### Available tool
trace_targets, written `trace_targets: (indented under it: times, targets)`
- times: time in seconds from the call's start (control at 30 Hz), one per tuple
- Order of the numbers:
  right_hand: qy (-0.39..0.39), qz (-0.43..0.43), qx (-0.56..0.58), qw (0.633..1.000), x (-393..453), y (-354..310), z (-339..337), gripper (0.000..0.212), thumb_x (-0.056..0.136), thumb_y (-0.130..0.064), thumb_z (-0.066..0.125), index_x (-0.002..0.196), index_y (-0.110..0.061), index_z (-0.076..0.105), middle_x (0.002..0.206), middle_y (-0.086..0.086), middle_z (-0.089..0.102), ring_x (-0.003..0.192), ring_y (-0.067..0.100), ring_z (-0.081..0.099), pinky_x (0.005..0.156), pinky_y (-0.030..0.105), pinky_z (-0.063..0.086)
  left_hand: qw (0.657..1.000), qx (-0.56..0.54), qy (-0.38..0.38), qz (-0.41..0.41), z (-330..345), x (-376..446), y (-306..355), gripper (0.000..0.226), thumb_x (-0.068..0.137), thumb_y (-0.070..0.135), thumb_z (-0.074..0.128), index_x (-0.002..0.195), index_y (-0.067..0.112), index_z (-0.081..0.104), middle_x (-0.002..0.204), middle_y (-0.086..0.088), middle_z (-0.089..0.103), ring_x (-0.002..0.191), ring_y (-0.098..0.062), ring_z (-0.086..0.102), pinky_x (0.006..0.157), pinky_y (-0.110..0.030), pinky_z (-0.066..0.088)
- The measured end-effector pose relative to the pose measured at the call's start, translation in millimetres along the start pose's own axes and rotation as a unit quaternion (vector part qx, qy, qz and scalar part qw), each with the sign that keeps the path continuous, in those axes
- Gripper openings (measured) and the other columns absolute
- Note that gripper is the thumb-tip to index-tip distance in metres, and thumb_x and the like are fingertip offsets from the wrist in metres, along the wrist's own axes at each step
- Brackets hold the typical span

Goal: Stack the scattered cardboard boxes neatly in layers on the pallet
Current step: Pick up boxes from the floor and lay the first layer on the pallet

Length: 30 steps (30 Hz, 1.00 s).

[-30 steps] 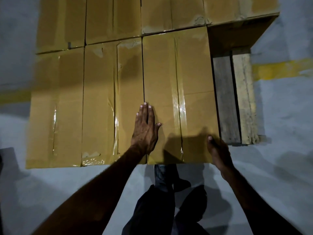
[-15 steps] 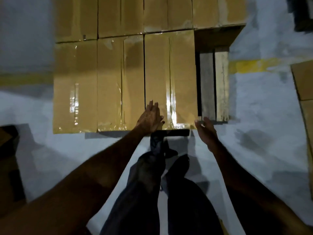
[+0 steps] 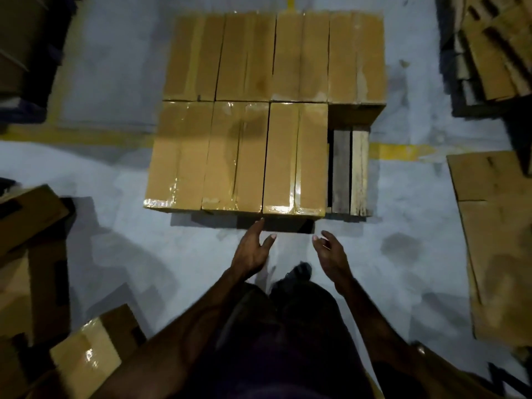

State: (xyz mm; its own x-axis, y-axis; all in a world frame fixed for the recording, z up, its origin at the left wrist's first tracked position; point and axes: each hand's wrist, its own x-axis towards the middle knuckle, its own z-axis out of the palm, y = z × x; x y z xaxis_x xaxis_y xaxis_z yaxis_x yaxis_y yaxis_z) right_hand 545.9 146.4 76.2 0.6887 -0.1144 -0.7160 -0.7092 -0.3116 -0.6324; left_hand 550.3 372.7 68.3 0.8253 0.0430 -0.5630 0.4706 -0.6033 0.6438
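Ahead of both hands, the pallet [image 3: 349,171] carries 7 taped cardboard boxes [image 3: 239,154], 4 in the far row and 3 in the near row, packed edge to edge, probably so a layer sits flat. 1 slot beyond the right hand [image 3: 331,251] shows bare slats. Loose boxes [image 3: 86,358] lie near the left arm. Left hand [image 3: 252,249] and right hand hang relaxed, fingers spread, holding nothing.
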Motion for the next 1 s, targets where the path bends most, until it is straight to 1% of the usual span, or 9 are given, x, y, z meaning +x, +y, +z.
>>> trace_targets:
  times: [0.2, 0.33, 0.43, 0.47, 0.6, 0.7, 0.83, 0.93, 1.0]
  targets:
    - [-0.023, -0.019, -0.033, 0.999, -46.0, -39.9, 43.9, 0.058, 0.106, -0.042, 0.058, 0.157, -0.019, 0.043, 0.156, 0.005, 0.051, 0.142, 0.024, 0.049, 0.106, 0.030, 0.039, 0.996, -0.061, 0.058, -0.030, -43.1, -55.8, -27.4, 0.066, 0.108, 0.046, 0.052, 0.163, 0.014, 0.035, 0.166, -0.008, 0.039, 0.153, -0.027, 0.037, 0.123, -0.040, 0.030]
    - [-0.056, -0.073, -0.085, 0.992, -64.6, -74.0, 77.9, 0.058, 0.106, -0.042, 0.058, 0.157, -0.017, 0.044, 0.155, 0.004, 0.053, 0.140, 0.021, 0.051, 0.108, 0.030, 0.039, 0.983, -0.121, 0.131, -0.052, -88.8, -78.8, -47.9, 0.066, 0.107, 0.045, 0.055, 0.163, 0.015, 0.036, 0.164, -0.009, 0.043, 0.149, -0.029, 0.043, 0.123, -0.044, 0.035]
    - [-0.079, -0.121, -0.121, 0.982, -80.3, -103.8, 110.9, 0.055, 0.107, -0.040, 0.057, 0.155, -0.017, 0.045, 0.146, -0.003, 0.054, 0.135, 0.015, 0.050, 0.103, 0.028, 0.039, 0.972, -0.142, 0.182, -0.041, -130.7, -96.6, -71.0, 0.063, 0.107, 0.045, 0.055, 0.161, 0.016, 0.040, 0.160, -0.010, 0.048, 0.142, -0.031, 0.051, 0.115, -0.039, 0.042]
    - [-0.084, -0.133, -0.120, 0.980, -83.6, -112.2, 120.2, 0.055, 0.106, -0.039, 0.057, 0.155, -0.018, 0.046, 0.147, -0.001, 0.055, 0.133, 0.014, 0.051, 0.101, 0.028, 0.040, 0.969, -0.147, 0.197, -0.036, -142.7, -100.9, -79.4, 0.062, 0.107, 0.046, 0.055, 0.160, 0.017, 0.041, 0.159, -0.010, 0.050, 0.140, -0.031, 0.053, 0.112, -0.038, 0.043]
    - [-0.096, -0.171, -0.132, 0.972, -101.5, -141.1, 170.6, 0.054, 0.106, -0.040, 0.057, 0.155, -0.020, 0.046, 0.152, 0.001, 0.054, 0.126, 0.010, 0.050, 0.095, 0.026, 0.042, 0.949, -0.194, 0.246, -0.035, -187.6, -129.6, -124.5, 0.063, 0.106, 0.052, 0.055, 0.159, 0.020, 0.044, 0.160, -0.006, 0.050, 0.141, -0.029, 0.053, 0.112, -0.042, 0.046]
    - [-0.103, -0.191, -0.126, 0.968, -115.0, -160.6, 213.0, 0.053, 0.106, -0.040, 0.057, 0.155, -0.023, 0.046, 0.154, 0.001, 0.051, 0.131, 0.013, 0.050, 0.102, 0.033, 0.046, 0.931, -0.225, 0.283, -0.042, -218.4, -148.6, -154.7, 0.062, 0.106, 0.050, 0.054, 0.160, 0.022, 0.043, 0.160, -0.004, 0.050, 0.140, -0.028, 0.053, 0.111, -0.041, 0.046]
    - [-0.144, -0.217, -0.160, 0.952, -128.2, -190.5, 279.1, 0.052, 0.106, -0.042, 0.056, 0.155, -0.025, 0.046, 0.156, 0.000, 0.050, 0.126, 0.010, 0.049, 0.110, 0.042, 0.048, 0.891, -0.280, 0.350, -0.072, -261.4, -171.9, -196.3, 0.061, 0.106, 0.049, 0.055, 0.160, 0.022, 0.043, 0.161, -0.001, 0.049, 0.140, -0.023, 0.053, 0.113, -0.037, 0.043]
    - [-0.189, -0.237, -0.193, 0.933, -139.5, -216.3, 330.3, 0.052, 0.106, -0.044, 0.056, 0.154, -0.027, 0.048, 0.153, -0.001, 0.052, 0.126, 0.012, 0.051, 0.112, 0.049, 0.048, 0.858, -0.315, 0.395, -0.095, -289.5, -189.7, -228.9, 0.059, 0.107, 0.047, 0.055, 0.160, 0.023, 0.044, 0.161, 0.002, 0.049, 0.138, -0.019, 0.054, 0.112, -0.036, 0.044]
    - [-0.212, -0.249, -0.199, 0.924, -143.0, -234.0, 363.4, 0.050, 0.106, -0.041, 0.057, 0.152, -0.025, 0.050, 0.145, -0.003, 0.055, 0.126, 0.013, 0.052, 0.113, 0.050, 0.048, 0.834, -0.340, 0.420, -0.110, -307.6, -196.0, -247.5, 0.057, 0.108, 0.045, 0.055, 0.159, 0.024, 0.045, 0.160, 0.003, 0.049, 0.138, -0.018, 0.054, 0.110, -0.032, 0.042]
